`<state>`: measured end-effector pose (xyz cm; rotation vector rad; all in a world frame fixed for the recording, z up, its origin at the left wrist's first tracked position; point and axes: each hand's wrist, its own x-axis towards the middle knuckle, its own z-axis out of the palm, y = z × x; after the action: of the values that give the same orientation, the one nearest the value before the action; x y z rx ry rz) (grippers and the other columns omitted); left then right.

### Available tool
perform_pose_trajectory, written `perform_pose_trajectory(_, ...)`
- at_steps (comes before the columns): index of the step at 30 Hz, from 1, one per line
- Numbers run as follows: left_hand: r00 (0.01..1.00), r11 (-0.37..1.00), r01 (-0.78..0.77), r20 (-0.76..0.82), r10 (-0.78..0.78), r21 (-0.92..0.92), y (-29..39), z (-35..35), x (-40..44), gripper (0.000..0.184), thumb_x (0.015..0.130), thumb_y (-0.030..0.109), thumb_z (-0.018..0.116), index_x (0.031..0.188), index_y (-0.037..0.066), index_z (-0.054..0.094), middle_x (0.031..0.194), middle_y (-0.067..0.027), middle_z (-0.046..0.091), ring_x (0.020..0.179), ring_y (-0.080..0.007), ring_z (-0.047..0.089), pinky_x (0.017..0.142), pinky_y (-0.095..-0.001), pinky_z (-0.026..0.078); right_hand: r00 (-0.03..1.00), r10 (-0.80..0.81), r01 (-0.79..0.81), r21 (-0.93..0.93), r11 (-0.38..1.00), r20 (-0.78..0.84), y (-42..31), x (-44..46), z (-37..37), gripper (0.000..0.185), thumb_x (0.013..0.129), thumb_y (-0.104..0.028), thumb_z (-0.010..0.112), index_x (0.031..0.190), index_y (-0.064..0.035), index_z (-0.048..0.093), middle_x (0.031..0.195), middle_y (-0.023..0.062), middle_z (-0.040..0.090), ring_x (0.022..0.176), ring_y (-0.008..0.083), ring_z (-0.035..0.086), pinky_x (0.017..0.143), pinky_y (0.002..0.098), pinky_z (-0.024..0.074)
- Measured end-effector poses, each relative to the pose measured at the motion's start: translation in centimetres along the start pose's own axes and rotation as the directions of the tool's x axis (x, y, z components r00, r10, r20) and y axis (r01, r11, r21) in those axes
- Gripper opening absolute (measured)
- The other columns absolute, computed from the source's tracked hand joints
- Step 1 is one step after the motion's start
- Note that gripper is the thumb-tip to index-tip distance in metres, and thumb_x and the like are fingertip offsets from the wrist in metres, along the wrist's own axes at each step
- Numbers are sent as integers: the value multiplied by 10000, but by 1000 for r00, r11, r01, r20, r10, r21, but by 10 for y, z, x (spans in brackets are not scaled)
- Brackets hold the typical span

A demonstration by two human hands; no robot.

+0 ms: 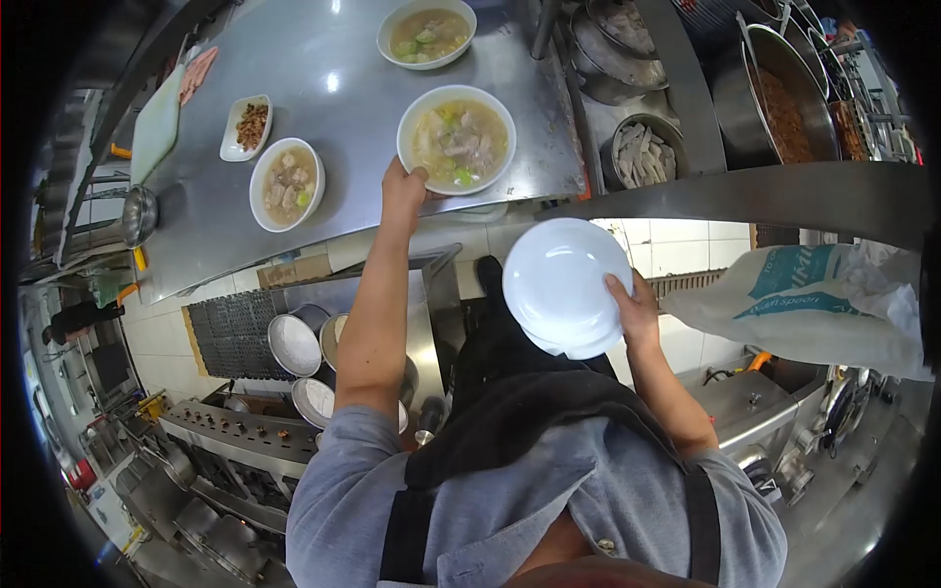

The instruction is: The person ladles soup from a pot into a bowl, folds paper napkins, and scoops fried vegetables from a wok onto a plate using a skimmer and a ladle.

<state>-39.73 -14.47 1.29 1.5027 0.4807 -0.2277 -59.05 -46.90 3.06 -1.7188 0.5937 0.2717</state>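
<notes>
My left hand (402, 193) is at the near rim of a large white soup bowl (457, 140), its thumb and fingers closed on the edge. Pale broth with meat pieces and green vegetable fills that bowl, which is by the steel table's front edge. In front of my body, my right hand (636, 310) grips white plates (564, 284) by their right side, thumb on top. A second rim shows under the upper plate; how many there are I cannot tell. Another soup bowl (427, 34) stands farther back, and a smaller one (287, 184) to the left.
On the steel table (333, 118) are a small dish of browned bits (245, 127) and a white cutting board (157, 132). Pots of food, one with pale strips (644, 152), stand at the right beyond a post. A plastic bag (794, 304) hangs or lies at right. Stoves are behind at left.
</notes>
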Motion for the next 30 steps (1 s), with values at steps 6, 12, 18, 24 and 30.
perform_pose_trajectory(6,1000,1000,0,21,-1,12,7,-7,-53,464,730,-3,450,1186,-87,451,1063,-200,587,878,-290,635,644,-375,570,995,-17,30,126,992,-103,25,-15,-35,328,849,-196,635,1058,54,597,937,107,644,838,155,582,757,264,458)
perform_pose_trajectory(12,1000,998,-2,-23,4,67,-13,7,-132,459,719,1,462,1169,-81,482,1044,-184,602,866,-266,638,621,-339,557,974,-177,184,41,982,-143,100,-29,-105,320,853,-186,631,1043,68,592,910,111,642,813,151,583,723,268,469)
perform_pose_trajectory(18,999,987,36,-12,-34,160,-40,57,-233,463,693,0,479,1146,-91,507,979,-166,621,792,-242,633,562,-313,513,983,-71,99,167,981,-167,115,-77,-195,323,856,-187,626,1027,85,590,847,118,643,728,145,594,649,260,473)
perform_pose_trajectory(24,967,954,102,195,-162,282,-96,144,-296,464,667,3,485,1120,-83,536,1004,-165,619,834,-255,632,672,-357,541,919,-22,159,320,934,-394,176,-137,-309,297,858,-178,621,1029,63,592,862,103,645,739,142,593,657,254,467)
perform_pose_trajectory(30,875,923,37,434,-215,383,-125,285,-308,467,656,8,485,1111,-78,546,1001,-143,623,853,-216,617,735,-303,493,735,112,144,316,938,-668,226,-192,-402,326,859,-178,619,1072,64,575,898,118,646,764,149,601,689,262,472)
